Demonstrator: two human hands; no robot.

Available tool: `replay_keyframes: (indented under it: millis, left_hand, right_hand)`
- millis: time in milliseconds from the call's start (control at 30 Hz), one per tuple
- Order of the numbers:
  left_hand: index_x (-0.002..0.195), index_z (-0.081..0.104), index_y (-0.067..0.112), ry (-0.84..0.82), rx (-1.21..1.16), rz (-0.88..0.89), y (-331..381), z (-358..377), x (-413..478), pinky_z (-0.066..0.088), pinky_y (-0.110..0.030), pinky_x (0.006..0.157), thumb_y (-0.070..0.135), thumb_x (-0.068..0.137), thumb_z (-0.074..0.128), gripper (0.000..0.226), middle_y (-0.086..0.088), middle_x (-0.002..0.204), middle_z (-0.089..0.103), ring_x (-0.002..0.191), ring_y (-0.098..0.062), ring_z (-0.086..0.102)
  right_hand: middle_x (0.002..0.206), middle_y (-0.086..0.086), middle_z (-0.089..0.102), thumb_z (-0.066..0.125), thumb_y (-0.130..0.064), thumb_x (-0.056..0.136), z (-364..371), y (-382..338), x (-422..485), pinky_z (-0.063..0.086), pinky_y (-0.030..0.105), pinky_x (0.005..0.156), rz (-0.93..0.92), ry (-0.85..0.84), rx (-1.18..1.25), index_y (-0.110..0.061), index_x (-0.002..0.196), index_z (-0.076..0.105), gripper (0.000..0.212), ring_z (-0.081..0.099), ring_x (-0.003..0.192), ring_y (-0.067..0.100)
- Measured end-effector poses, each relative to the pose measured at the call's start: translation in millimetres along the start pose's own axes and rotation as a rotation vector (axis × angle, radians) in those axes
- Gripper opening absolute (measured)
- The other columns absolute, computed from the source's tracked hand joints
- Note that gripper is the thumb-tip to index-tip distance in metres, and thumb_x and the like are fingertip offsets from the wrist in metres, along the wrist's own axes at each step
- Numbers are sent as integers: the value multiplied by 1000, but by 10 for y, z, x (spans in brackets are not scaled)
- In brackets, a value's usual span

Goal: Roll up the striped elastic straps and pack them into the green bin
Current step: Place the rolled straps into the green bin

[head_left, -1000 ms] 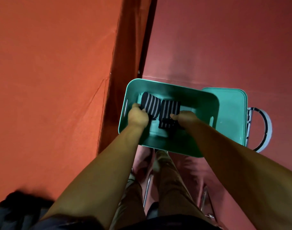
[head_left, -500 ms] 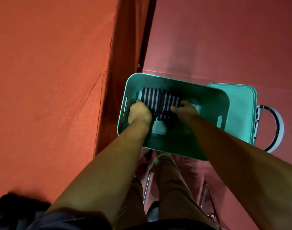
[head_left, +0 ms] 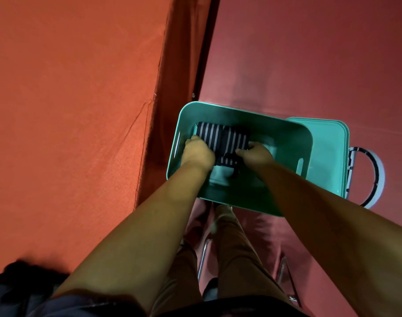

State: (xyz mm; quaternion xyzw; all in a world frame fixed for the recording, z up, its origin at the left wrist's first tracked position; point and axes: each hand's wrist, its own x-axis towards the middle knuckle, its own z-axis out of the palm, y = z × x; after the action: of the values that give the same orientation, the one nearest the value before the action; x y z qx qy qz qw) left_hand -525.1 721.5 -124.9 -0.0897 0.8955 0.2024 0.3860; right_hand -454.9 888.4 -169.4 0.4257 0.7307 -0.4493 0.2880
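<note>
Both of my hands reach down into the green bin [head_left: 284,131]. Two rolled black-and-white striped elastic straps lie side by side against its far left wall: the left roll [head_left: 208,133] and the right roll [head_left: 235,139]. My left hand [head_left: 196,153] grips the left roll with curled fingers. My right hand [head_left: 254,154] holds the right roll, thumb against its near side. More striped strap [head_left: 227,161] shows between my wrists, mostly hidden.
A green lid [head_left: 328,152] lies under the bin's right side on the red surface. A loose striped strap loop [head_left: 376,179] curls beside the lid. An orange cloth-covered table [head_left: 69,110] is at the left. My legs and chair frame [head_left: 203,255] are below.
The two rolls have been pushed together and set deeper against the bin's far left wall. Both hands went further down into the bin with them.
</note>
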Motion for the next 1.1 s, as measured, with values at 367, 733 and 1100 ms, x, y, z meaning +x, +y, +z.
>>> replay_keyframes:
  millis: [367,733,1100]
  left_hand:
    - [93,71,10,-157,-254,159,-196,-1243,-1018,66,-35,78,15,99,60,13,-20,104,78,88,-36,77]
    - [110,65,7,296,-775,-38,-2070,-2627,-2282,54,-31,69,16,112,54,14,-11,104,73,83,-24,69]
    - [97,64,10,542,-1107,-316,-4539,-2221,-3463,50,-29,61,14,112,53,19,-8,91,73,70,-20,66]
  right_hand:
    - [90,11,69,57,-24,108,-437,-1222,-1198,52,31,63,-63,-287,-296,-8,102,64,19,61,67,24]
    - [95,1,70,50,-29,112,1063,-2749,-2583,55,32,75,-434,-505,-447,-16,127,60,22,65,85,18]
    - [91,-1,70,51,-29,112,3148,-2412,-3858,51,29,64,-543,-716,-727,-17,112,61,16,62,73,13]
